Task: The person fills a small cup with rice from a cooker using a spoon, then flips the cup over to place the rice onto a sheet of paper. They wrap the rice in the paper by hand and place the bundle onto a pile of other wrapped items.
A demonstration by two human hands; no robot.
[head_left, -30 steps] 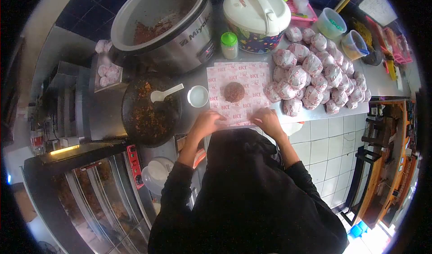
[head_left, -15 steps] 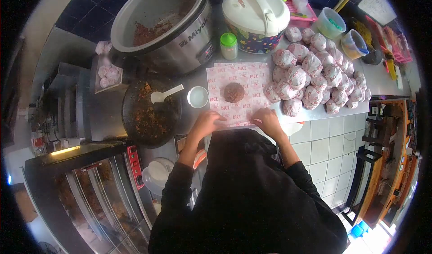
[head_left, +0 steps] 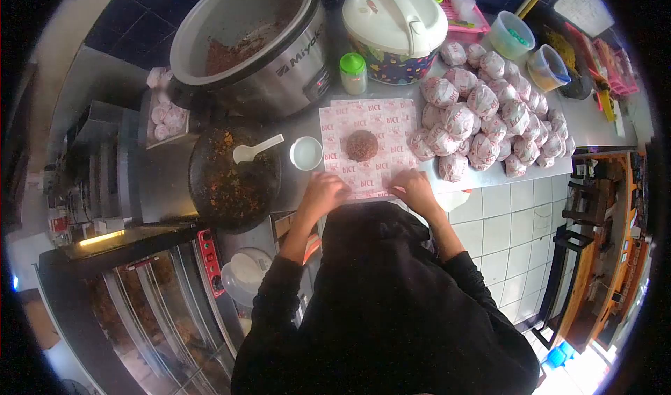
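A round brown mound of rice [head_left: 362, 145] lies on printed wrapping paper [head_left: 340, 119], near the middle of the sheet. At the paper's lower left corner, my left hand [head_left: 327, 191] has its fingers closed on the edge. My right hand [head_left: 414, 187] pinches the lower right corner. Left of the paper stands a small white bowl [head_left: 306, 153]. Beyond it a white spoon [head_left: 258, 148] rests in a dark pan of chopped food [head_left: 234, 185]. Many wrapped bundles [head_left: 458, 121] are heaped to the right.
A large steel cooker [head_left: 300, 70] with rice inside and a lidded white container [head_left: 395, 17] stand at the back, a green-capped shaker [head_left: 353, 73] between them. Plastic tubs [head_left: 511, 35] are at the back right. A glass-fronted cabinet [head_left: 150, 297] is at the lower left.
My left hand has shifted slightly left along the paper's near edge, its fingers more curled. My right hand stays at its corner. The paper and mound look nearly unchanged.
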